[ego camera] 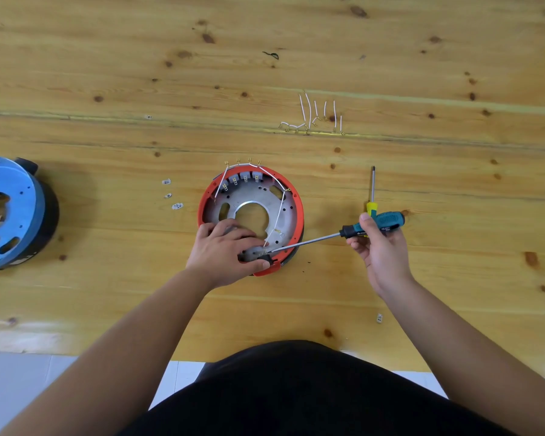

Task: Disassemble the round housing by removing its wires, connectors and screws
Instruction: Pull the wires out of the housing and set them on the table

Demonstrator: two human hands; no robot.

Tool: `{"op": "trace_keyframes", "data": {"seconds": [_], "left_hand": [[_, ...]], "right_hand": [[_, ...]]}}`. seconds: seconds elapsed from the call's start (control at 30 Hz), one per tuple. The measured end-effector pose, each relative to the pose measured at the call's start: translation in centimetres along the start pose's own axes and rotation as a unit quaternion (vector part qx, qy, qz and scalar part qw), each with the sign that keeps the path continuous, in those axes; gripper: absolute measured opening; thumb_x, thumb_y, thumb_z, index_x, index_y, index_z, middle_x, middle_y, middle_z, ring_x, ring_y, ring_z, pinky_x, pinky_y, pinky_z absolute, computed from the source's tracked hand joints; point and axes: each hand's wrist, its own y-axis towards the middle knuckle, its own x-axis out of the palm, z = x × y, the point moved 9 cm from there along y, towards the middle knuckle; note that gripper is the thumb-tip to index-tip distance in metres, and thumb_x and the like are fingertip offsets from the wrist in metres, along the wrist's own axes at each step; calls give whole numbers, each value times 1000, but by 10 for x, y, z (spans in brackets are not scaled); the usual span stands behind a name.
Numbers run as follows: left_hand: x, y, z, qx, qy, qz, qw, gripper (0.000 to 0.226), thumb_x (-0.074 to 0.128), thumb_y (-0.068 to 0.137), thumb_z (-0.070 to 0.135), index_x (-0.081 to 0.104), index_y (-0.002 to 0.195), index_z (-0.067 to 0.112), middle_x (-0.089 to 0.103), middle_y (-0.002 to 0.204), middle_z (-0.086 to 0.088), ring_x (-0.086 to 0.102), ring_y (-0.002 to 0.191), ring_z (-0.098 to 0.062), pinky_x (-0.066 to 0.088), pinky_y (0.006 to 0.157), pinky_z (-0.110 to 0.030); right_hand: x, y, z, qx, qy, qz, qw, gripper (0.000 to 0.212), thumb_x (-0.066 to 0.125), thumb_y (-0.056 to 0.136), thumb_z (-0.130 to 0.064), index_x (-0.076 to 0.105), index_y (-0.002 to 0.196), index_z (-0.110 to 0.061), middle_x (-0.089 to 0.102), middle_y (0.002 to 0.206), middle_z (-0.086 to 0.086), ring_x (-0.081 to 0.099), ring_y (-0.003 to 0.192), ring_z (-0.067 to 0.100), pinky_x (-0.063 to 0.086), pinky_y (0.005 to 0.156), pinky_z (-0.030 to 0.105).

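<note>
The round housing [291,196], with an orange rim and a grey metal plate, lies flat at the middle of the wooden table. White wires [279,212] with brass terminals run across its plate and over its far rim. My left hand [225,250] rests on the near part of the housing, its thumb and fingers pinching a small black part at the rim. My right hand [379,243] grips the teal handle of a screwdriver [309,242], whose tip reaches the near rim beside my left thumb.
A second screwdriver [373,191] with a yellow handle lies right of the housing. Several loose white wires [312,116] lie farther back. Small white connectors [172,195] sit left of the housing, one [379,317] near the table's front edge. A blue round housing [10,212] stands at far left.
</note>
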Motion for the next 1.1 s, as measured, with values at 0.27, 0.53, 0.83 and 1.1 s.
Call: {"op": "trace_keyframes", "data": {"seconds": [0.27, 0.53, 0.83, 1.1], "left_hand": [[1, 1, 0, -5, 6, -12, 1000, 69, 19, 79, 98, 52, 130, 66, 51, 138, 38, 23, 145, -3, 14, 113, -40], [1, 1, 0, -4, 8, -14, 1000, 71, 16, 78, 98, 51, 131, 66, 51, 139, 37, 22, 144, -3, 13, 112, -39], [0, 1, 0, -2, 3, -16, 1000, 74, 14, 77, 99, 52, 131, 65, 51, 139, 37, 22, 145, -3, 13, 113, -39], [1, 1, 0, -3, 3, -19, 1000, 67, 20, 79, 97, 52, 129, 66, 50, 139, 39, 23, 145, -4, 14, 114, -39]], "right_hand": [[18, 16, -21, -39, -110, 4, 993, 27, 75, 97, -33, 61, 99, -10, 75, 74, 4, 69, 60, 20, 59, 64, 28], [28, 29, -17, -22, -156, 0, 987, 33, 73, 96, -37, 63, 101, -6, 76, 71, 7, 69, 58, 18, 58, 61, 27], [36, 42, -22, 1, -164, 3, 986, 21, 72, 97, -34, 64, 96, -15, 75, 67, 0, 64, 52, 13, 52, 55, 26], [35, 45, -16, 37, -146, 1, 989, 21, 73, 97, -32, 65, 94, -13, 72, 62, -2, 62, 50, 11, 52, 57, 26]]}}
